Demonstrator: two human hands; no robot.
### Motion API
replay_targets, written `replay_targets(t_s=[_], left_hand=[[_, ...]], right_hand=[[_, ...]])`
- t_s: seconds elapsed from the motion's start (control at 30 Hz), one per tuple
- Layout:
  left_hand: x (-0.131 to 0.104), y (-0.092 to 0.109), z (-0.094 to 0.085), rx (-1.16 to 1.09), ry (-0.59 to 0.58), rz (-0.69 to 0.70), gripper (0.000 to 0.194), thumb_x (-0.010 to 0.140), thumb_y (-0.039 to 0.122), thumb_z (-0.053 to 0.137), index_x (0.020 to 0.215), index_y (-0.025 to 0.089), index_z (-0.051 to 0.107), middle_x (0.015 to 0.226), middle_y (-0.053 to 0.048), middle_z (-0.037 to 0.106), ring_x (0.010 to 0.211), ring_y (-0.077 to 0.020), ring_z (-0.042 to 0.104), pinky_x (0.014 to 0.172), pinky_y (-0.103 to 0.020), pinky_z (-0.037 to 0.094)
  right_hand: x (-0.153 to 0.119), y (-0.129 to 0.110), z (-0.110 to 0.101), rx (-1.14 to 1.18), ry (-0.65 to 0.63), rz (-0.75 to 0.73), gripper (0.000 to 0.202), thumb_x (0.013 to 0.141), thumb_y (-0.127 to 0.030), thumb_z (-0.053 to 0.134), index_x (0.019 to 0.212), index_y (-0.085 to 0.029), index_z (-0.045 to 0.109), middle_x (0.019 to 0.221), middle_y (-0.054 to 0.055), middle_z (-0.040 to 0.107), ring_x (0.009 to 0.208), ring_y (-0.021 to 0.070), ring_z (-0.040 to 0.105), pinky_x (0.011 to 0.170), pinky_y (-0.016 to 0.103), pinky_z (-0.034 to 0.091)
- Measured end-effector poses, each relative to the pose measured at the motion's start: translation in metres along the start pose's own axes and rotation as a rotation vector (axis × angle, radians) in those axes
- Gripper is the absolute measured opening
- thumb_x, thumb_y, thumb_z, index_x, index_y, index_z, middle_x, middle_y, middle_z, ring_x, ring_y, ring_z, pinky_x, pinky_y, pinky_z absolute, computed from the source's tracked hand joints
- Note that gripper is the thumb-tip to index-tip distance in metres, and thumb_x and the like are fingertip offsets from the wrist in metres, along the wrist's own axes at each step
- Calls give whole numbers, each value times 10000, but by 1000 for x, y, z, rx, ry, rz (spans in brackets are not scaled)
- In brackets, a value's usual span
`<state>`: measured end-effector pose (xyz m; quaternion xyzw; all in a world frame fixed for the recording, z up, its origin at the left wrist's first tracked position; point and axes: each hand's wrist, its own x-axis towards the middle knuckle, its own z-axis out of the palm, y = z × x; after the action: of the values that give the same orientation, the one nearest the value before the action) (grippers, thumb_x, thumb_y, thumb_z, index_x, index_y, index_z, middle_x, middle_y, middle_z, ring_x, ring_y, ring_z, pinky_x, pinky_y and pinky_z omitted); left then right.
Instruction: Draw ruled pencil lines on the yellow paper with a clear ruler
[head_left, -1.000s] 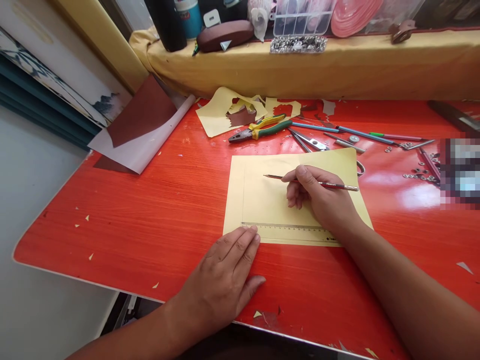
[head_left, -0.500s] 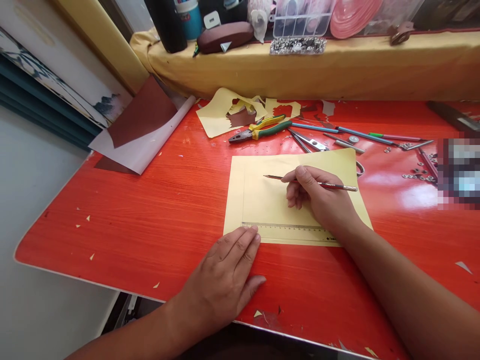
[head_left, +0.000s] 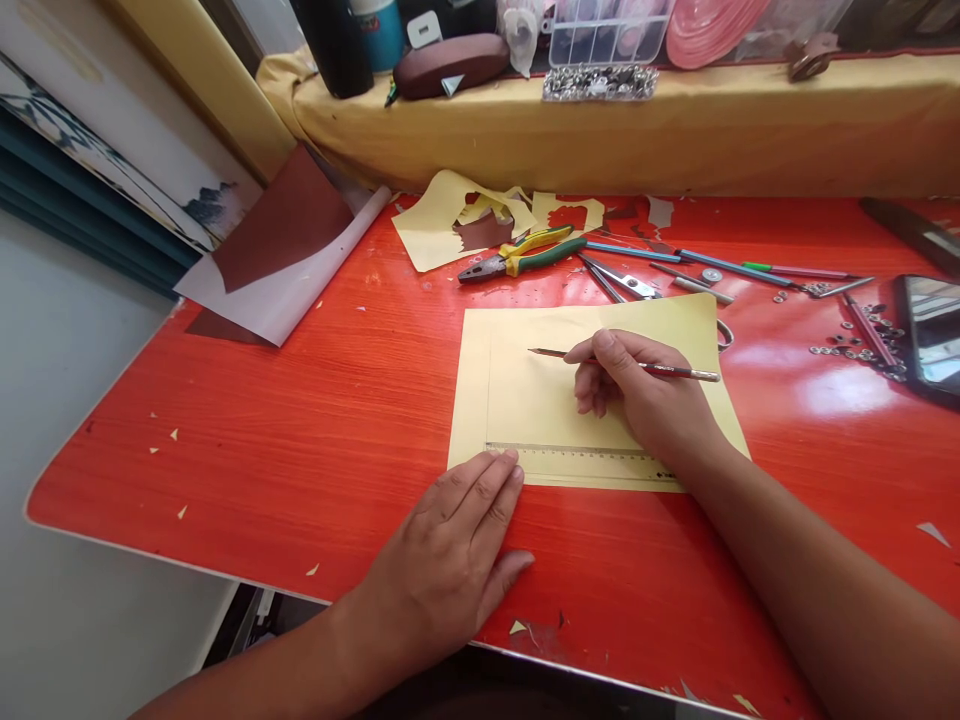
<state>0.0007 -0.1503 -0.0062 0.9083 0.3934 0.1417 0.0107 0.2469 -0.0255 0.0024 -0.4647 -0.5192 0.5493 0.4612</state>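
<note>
The yellow sheet (head_left: 525, 400) is lying on the red desk (head_left: 300, 430) directly in front of the person, and a clear ruler (head_left: 585, 465) is lying on it along its lower edge. The left hand (head_left: 457, 545) is lying palm down, its fingers extended and close together, the thumb standing apart; it is gripping nothing, and its fingertips are resting over the ruler's left end and the sheet's lower left part. The right hand (head_left: 637, 385) is closing around a dark pencil (head_left: 679, 372), thumb and forefinger pinching the shaft and the other fingers curling beneath. The pencil is pointing left over the sheet; whether its tip is touching the surface cannot be told. The right wrist is covering the region of the ruler's right end. A faint line is running parallel to the sheet's left edge. Beyond the sheet, pliers (head_left: 517, 258) with yellow and green handles are lying near a cut yellow piece (head_left: 424, 225). A metal tool (head_left: 634, 286) is lying just behind the sheet, partly hidden. A phone (head_left: 934, 335) is lying at far right, beside small metal rings (head_left: 844, 350).
</note>
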Motion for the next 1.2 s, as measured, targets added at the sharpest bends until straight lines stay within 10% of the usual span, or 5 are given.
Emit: replay_targets(t_s=[1.2], left_hand=[[0,0,0,6,-5,3,542,1134,376,498,1528,10,567,1587,-192,600,1480,-317,536,1221,-441,453]], right_hand=[[-1,-4,2,-45,6,9,483,954,-684,742,905,-208,803,686,33,704,553,162,649,494,284,490]])
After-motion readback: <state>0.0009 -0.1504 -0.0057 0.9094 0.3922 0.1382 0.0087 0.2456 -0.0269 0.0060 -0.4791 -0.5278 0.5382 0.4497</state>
